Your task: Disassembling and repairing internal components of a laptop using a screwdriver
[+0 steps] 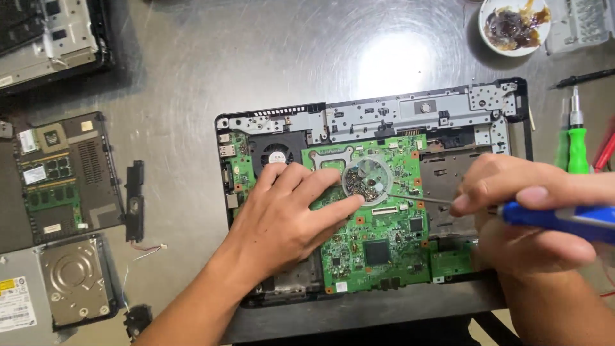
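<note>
Brushed steel table [192, 57] spreads under everything, with a bright glare patch above the work. Dead centre lies one opened laptop base [378, 109], its long axis running left to right, and inside it one green motherboard [384, 237].

My left hand [282, 218] lies flat on the board's left half, fingers loosely spread and holding nothing — the fingertips reach toward a small clear round dish of screws [366, 181] that sits on the board just right of them. My right hand [519, 211] is closed around one blue-handled screwdriver [564, 221]; its thin shaft lies nearly level, pointing left, with the tip at the dish's right rim. So the dish lies between my two hands, the left fingertips touching or almost touching it — I cannot tell which — and the right hand reaching it only through the tool.

Off to the left I count one bottom cover panel [64, 176], one hard drive [73, 279] and one narrow black speaker bar [134, 200]. Top right stands one white bowl of brown paste [514, 25], and one green-handled screwdriver [576, 144] stands well right of the base.
</note>
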